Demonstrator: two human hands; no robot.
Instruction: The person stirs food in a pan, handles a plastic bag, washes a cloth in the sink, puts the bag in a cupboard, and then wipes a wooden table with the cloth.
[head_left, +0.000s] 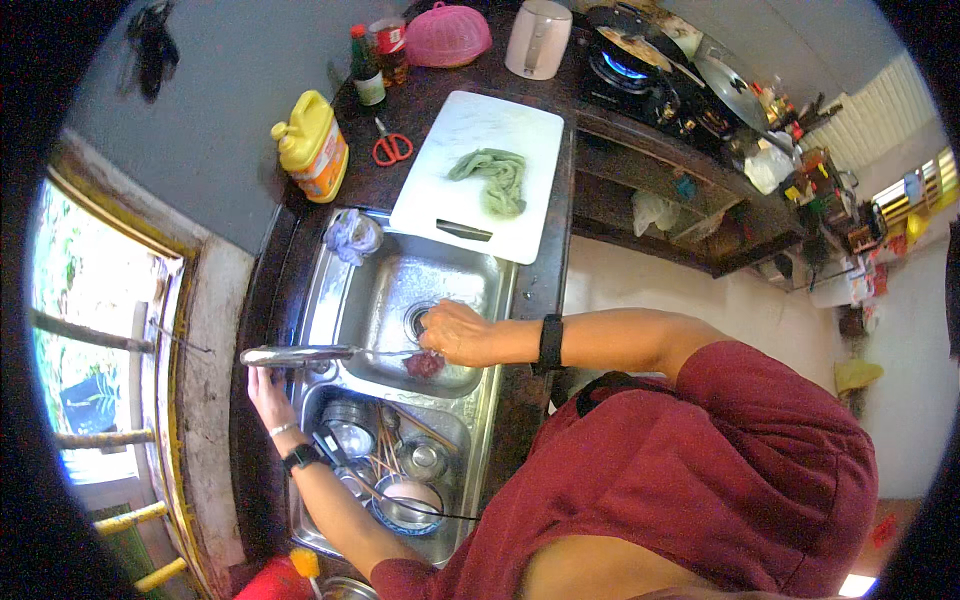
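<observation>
My right hand is over the upper basin of the steel sink, beside the drain, its fingers curled; whether it holds anything is hidden. Water from the faucet runs to that hand. Just below the fingers a dark red, crumpled item lies in the basin; its kind is unclear. My left hand reaches up to the faucet's base end at the window side, fingers partly hidden behind it. A green cloth lies on the white cutting board, which overlaps the basin's far edge. A bluish-purple cloth sits at the sink's corner.
Bowls, chopsticks and metal dishes fill the lower basin. Red-handled scissors, a yellow jug and bottles stand or lie behind the sink. A pan is over a lit gas burner at the upper right.
</observation>
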